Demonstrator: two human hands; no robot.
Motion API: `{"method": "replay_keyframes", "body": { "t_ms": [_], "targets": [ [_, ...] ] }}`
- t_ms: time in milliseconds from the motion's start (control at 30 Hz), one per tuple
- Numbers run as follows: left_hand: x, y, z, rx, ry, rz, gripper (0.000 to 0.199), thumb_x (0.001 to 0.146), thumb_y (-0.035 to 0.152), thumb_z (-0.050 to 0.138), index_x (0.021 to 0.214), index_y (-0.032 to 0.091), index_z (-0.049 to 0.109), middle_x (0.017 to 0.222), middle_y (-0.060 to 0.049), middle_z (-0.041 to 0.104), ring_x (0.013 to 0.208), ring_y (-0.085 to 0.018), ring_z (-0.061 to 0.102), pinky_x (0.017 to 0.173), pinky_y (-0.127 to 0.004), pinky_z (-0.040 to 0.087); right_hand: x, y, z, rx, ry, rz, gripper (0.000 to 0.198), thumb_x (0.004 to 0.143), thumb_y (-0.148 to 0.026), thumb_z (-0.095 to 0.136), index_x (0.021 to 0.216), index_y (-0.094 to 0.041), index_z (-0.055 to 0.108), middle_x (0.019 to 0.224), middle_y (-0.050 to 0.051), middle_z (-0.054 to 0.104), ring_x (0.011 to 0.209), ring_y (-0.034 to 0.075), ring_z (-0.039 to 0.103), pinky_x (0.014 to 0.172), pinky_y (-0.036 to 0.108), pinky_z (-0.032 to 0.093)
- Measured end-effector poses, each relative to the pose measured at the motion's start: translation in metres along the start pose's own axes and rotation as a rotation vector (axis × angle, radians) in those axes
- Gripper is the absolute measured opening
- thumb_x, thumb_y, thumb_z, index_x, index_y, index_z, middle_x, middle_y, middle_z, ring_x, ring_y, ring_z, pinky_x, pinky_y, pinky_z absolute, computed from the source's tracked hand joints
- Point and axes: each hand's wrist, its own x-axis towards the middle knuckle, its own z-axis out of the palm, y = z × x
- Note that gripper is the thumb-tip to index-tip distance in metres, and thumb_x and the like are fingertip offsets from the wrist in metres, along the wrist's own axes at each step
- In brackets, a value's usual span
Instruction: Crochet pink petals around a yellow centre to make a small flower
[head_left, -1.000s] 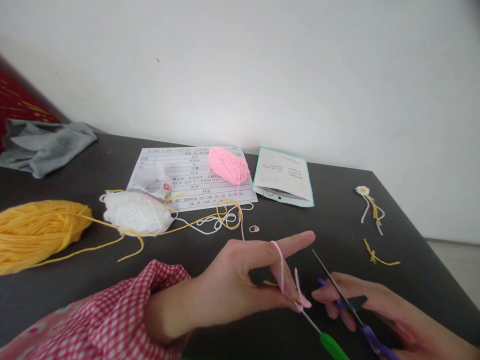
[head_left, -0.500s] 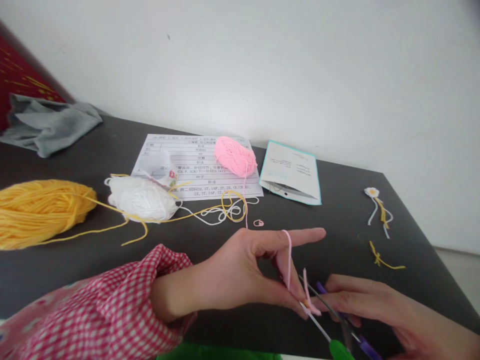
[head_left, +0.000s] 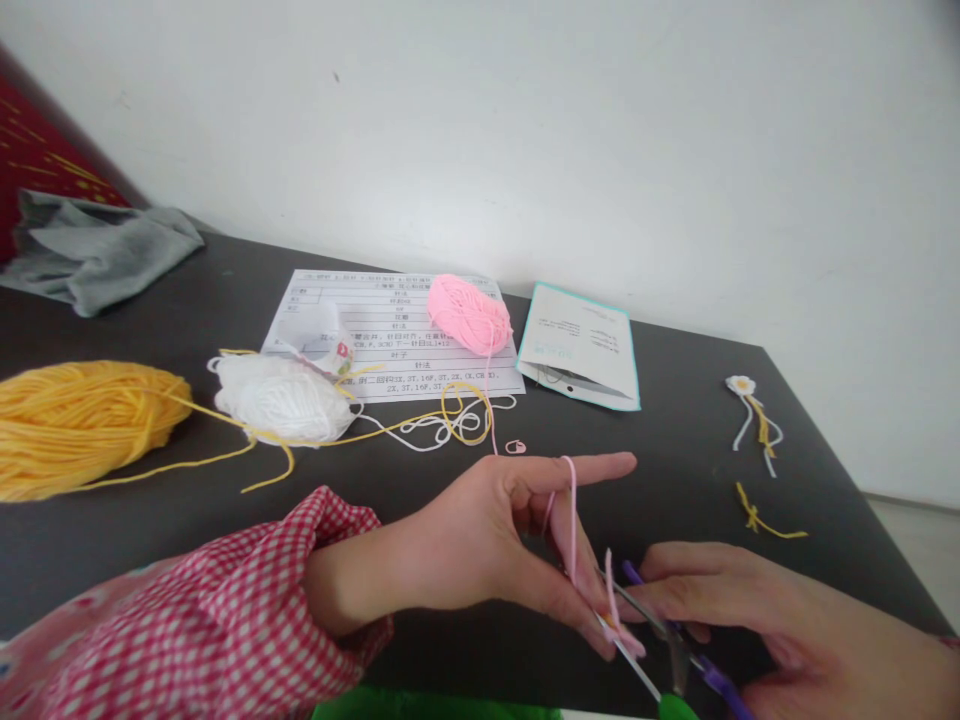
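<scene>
From the head view, the left hand (head_left: 480, 545) sits near the desk's (head_left: 675, 450) front edge, index finger stretched out with the pink strand (head_left: 572, 510) looped over it, thumb and middle fingers pinching a small pink crochet piece (head_left: 616, 612). The right hand (head_left: 757, 610) has its fingers closed around purple-handled scissors (head_left: 660, 635), blades at the strand's tail. It looks like trimming; the cut wants the blades close to the knot. Far left lies the pink yarn ball (head_left: 469, 312).
</scene>
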Motion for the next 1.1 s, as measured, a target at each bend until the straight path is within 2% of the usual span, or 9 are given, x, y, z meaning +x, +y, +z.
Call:
{"method": "replay_keyframes", "body": {
  "t_ms": [133, 267, 367, 467, 567, 667, 867, 1100],
  "targets": [
    [-0.001, -0.002, -0.002, -0.020, -0.002, -0.021, 0.076, 0.071, 0.017, 0.087, 0.140, 0.031, 0.058, 0.068, 0.007, 0.070, 0.075, -0.014, 0.076, 0.074, -0.027, 0.063, 0.006, -0.003, -0.004, -0.021, -0.043, 0.012, 0.054, 0.069, -0.035, 0.090, 0.121, -0.035, 0.074, 0.093, 0.003, 0.069, 0.081, 0.021, 0.070, 0.070, 0.027, 0.056],
    [-0.002, 0.002, 0.000, -0.022, 0.019, -0.125, 0.084, 0.065, -0.002, 0.084, 0.138, 0.032, 0.060, 0.069, 0.008, 0.071, 0.070, -0.010, 0.074, 0.074, -0.023, 0.061, 0.011, -0.008, -0.006, -0.036, -0.068, -0.039, 0.039, 0.074, -0.028, 0.085, 0.112, -0.030, 0.077, 0.092, 0.003, 0.069, 0.081, 0.020, 0.069, 0.070, 0.026, 0.055],
    [-0.001, 0.005, 0.001, -0.006, 0.034, -0.218, 0.090, 0.059, -0.011, 0.079, 0.136, 0.033, 0.062, 0.070, 0.009, 0.072, 0.065, -0.007, 0.071, 0.073, -0.020, 0.058, 0.016, -0.011, -0.008, -0.053, -0.054, -0.106, 0.036, 0.079, -0.034, 0.082, 0.114, -0.028, 0.077, 0.089, 0.004, 0.069, 0.079, 0.019, 0.068, 0.067, 0.025, 0.054],
    [0.000, 0.006, 0.001, -0.034, 0.033, -0.282, 0.093, 0.055, -0.001, 0.089, 0.138, 0.030, 0.060, 0.071, 0.006, 0.074, 0.066, -0.012, 0.071, 0.067, -0.023, 0.060, 0.020, -0.014, -0.009, -0.074, -0.029, -0.166, 0.040, 0.081, -0.041, 0.079, 0.119, -0.028, 0.075, 0.085, 0.004, 0.069, 0.075, 0.019, 0.068, 0.063, 0.025, 0.053],
    [0.000, 0.006, 0.000, -0.050, 0.040, -0.322, 0.099, 0.049, 0.014, 0.097, 0.139, 0.028, 0.060, 0.070, 0.004, 0.075, 0.068, -0.015, 0.071, 0.067, -0.028, 0.061, 0.023, -0.016, -0.010, -0.070, -0.042, -0.205, 0.031, 0.083, -0.042, 0.077, 0.109, -0.026, 0.079, 0.085, 0.005, 0.070, 0.074, 0.020, 0.068, 0.064, 0.027, 0.054],
    [0.000, 0.005, -0.001, -0.039, 0.059, -0.343, 0.099, 0.046, 0.016, 0.099, 0.137, 0.029, 0.061, 0.070, 0.005, 0.074, 0.067, -0.014, 0.070, 0.069, -0.028, 0.060, 0.022, -0.018, -0.010, -0.061, -0.056, -0.195, 0.027, 0.085, -0.038, 0.075, 0.109, -0.027, 0.079, 0.089, 0.005, 0.072, 0.079, 0.021, 0.069, 0.069, 0.028, 0.055],
    [0.001, 0.005, -0.002, -0.048, 0.045, -0.367, 0.096, 0.048, 0.008, 0.097, 0.135, 0.029, 0.062, 0.070, 0.006, 0.075, 0.064, -0.009, 0.068, 0.069, -0.020, 0.054, 0.020, -0.016, -0.006, -0.047, -0.075, -0.179, 0.034, 0.086, -0.029, 0.073, 0.120, -0.028, 0.075, 0.092, 0.007, 0.072, 0.084, 0.022, 0.070, 0.073, 0.028, 0.055],
    [0.004, 0.005, -0.004, -0.053, 0.045, -0.363, 0.099, 0.047, 0.001, 0.095, 0.136, 0.026, 0.061, 0.070, 0.007, 0.076, 0.065, -0.008, 0.069, 0.073, -0.020, 0.055, 0.024, -0.019, -0.001, -0.107, -0.049, -0.236, 0.038, 0.075, -0.010, 0.076, 0.112, -0.021, 0.076, 0.089, 0.007, 0.072, 0.080, 0.021, 0.069, 0.069, 0.027, 0.052]
  ]
}}
